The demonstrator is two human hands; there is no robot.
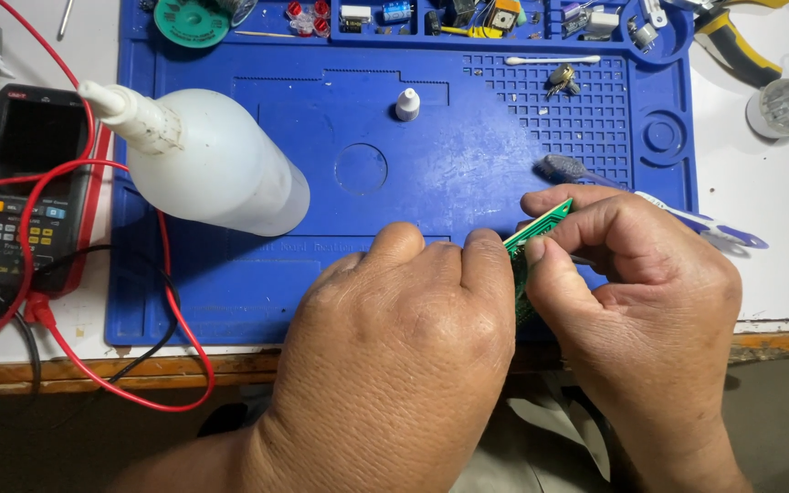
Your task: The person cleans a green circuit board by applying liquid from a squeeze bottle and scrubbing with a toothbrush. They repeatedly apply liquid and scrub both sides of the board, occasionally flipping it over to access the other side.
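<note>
Blue work mat (257, 283) w/ white squeeze bottle (203, 169) at left; green circuit board (533, 233) is pinched edge-on btwn left hand (404, 338) & right hand (636, 292), both closed on it.

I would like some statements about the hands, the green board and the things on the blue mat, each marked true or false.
1. Both the left hand and the right hand grip the green circuit board. True.
2. The white squeeze bottle stands upright. False: it lies on its side on the blue mat.
3. The small white cap sits on the bottle's nozzle. False: it stands alone on the mat, apart from the bottle.
4. A multimeter with red and black leads lies left of the mat. True.
5. A toothbrush lies beyond the right hand. True.
</note>
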